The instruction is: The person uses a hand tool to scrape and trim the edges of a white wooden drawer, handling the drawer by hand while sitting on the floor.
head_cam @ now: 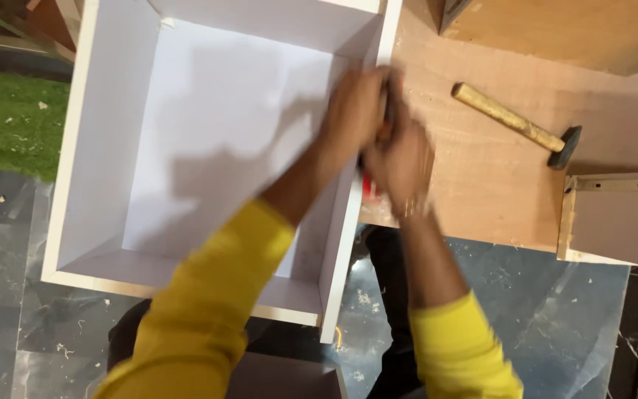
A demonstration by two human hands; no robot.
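Box: my white open box [186,140] lies on the floor, its right wall against the table
Table: brown plywood table [481,170], dusty
Hammer: wooden-handled hammer [518,125] lies well right of my hands
Left hand [356,111]: fingers curled on the box's right wall
Right hand [402,166]: fingers closed around a red tool [368,188], blurred

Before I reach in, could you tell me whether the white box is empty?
Empty: the white box shows only bare inner panels.

Single head view; looks steeply down, close above white box [186,140] and plywood board [481,170]; floor beneath.
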